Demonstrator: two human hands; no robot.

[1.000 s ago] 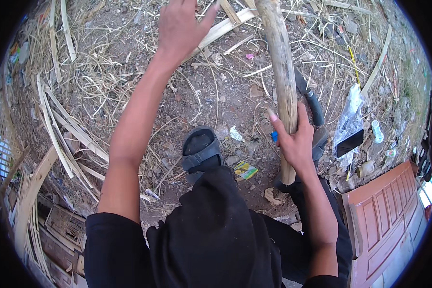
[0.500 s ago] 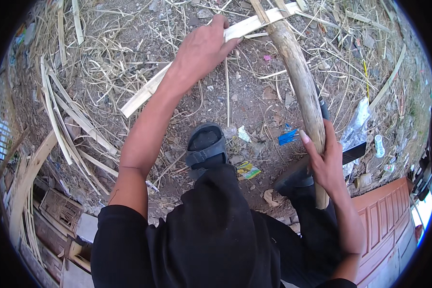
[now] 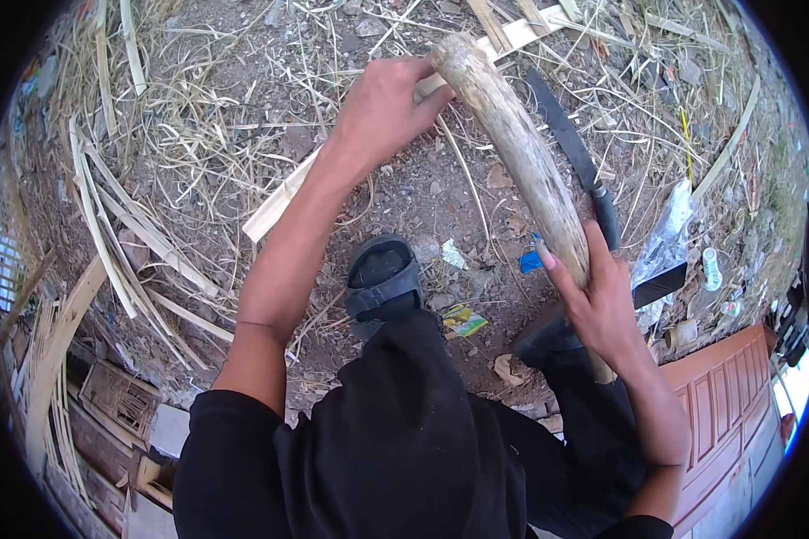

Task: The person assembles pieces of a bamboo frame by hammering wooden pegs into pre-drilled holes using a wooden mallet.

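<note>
My left hand (image 3: 382, 108) is closed around a pale, flat bamboo strip (image 3: 280, 199) that slants from lower left to upper right. At its far end the strip meets the tips of other narrow strips (image 3: 490, 22). A thick, peeled wooden stick (image 3: 523, 148) is gripped near its lower end by my right hand (image 3: 602, 301). The stick's far end lies over the strip, right beside my left fingers; whether it touches the strip cannot be told. On the ground to the right of the stick lies a machete (image 3: 564, 130) with a dark blade and black handle.
Dry shavings cover the dirt ground. Long split strips (image 3: 153, 229) lie at left, beside a wooden plank (image 3: 67, 332). A clear plastic bag (image 3: 665, 238), a white bottle (image 3: 711, 269) and a brown panelled door (image 3: 719, 404) are at right. My sandalled foot (image 3: 382, 274) stands in the middle.
The stick's far end has swung left to beside my left hand, uncovering the machete. The bamboo strip's near end has shifted slightly right and nearer.
</note>
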